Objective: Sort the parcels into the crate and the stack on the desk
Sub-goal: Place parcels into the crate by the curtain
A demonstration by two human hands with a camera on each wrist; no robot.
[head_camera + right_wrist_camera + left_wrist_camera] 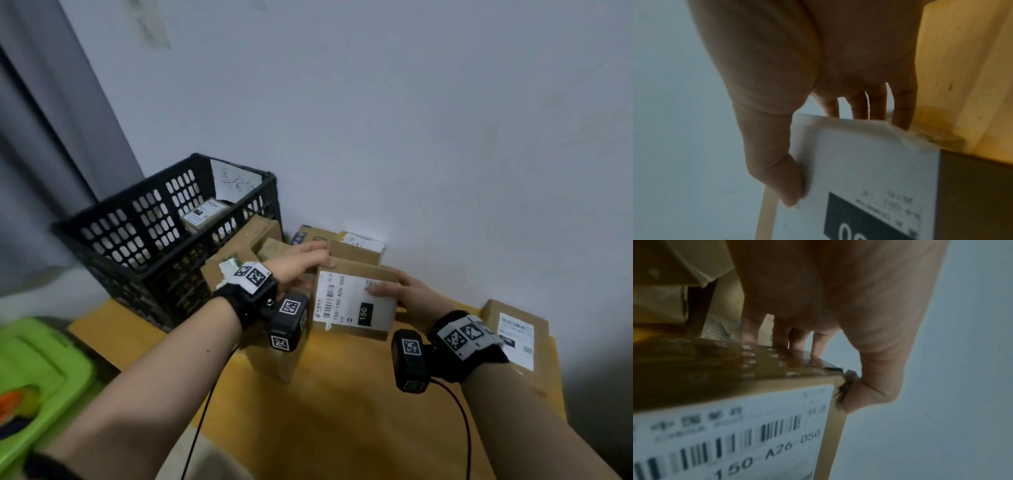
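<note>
Only the wrist views show each hand's thumb: left hand (838, 305) and right hand (797, 65) grip the parcel (356, 305)

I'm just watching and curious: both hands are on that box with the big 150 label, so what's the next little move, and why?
Probably lift it clear of the desk. The left hand and right hand grip opposite sides of the labelled parcel, thumbs on its label face. Other parcels lie close behind it, so raising it comes before carrying it to the black crate or elsewhere.
</note>
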